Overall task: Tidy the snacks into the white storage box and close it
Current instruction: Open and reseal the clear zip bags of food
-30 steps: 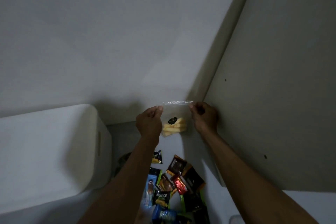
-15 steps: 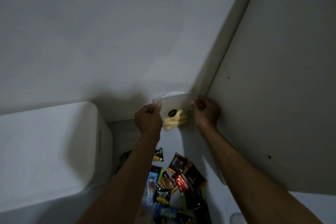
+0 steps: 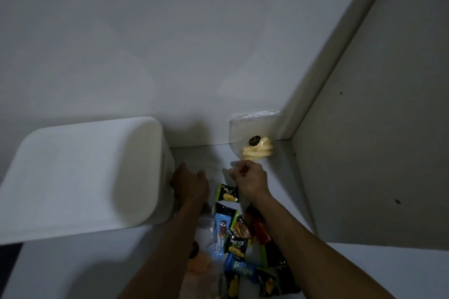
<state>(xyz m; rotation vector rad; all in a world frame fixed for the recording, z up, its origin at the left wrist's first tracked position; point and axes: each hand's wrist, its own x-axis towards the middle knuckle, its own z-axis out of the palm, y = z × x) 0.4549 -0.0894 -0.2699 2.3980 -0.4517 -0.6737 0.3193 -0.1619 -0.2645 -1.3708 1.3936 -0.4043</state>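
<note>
The white storage box point(image 3: 73, 177) stands at the left with its lid on. A clear bag of pale yellow snacks point(image 3: 255, 138) stands upright in the back corner against the wall. My right hand point(image 3: 249, 181) sits just below that bag with its fingers curled; whether it still touches the bag's lower edge I cannot tell. My left hand point(image 3: 190, 183) reaches with loose fingers to the box's right side wall. A pile of snack packets point(image 3: 237, 238) lies between and under my forearms, among them green Nektar packs point(image 3: 227, 194) and a blue pack point(image 3: 240, 268).
A grey side panel point(image 3: 376, 153) closes the space on the right, and a pale wall runs behind. An orange snack in clear wrap point(image 3: 200, 262) lies near my left forearm. The white shelf surface point(image 3: 60, 269) extends in front of the box.
Both hands held the clear bag by its top corners before. Now the bag stands in the corner, my left hand has moved to the box's side and my right hand has dropped below the bag.
</note>
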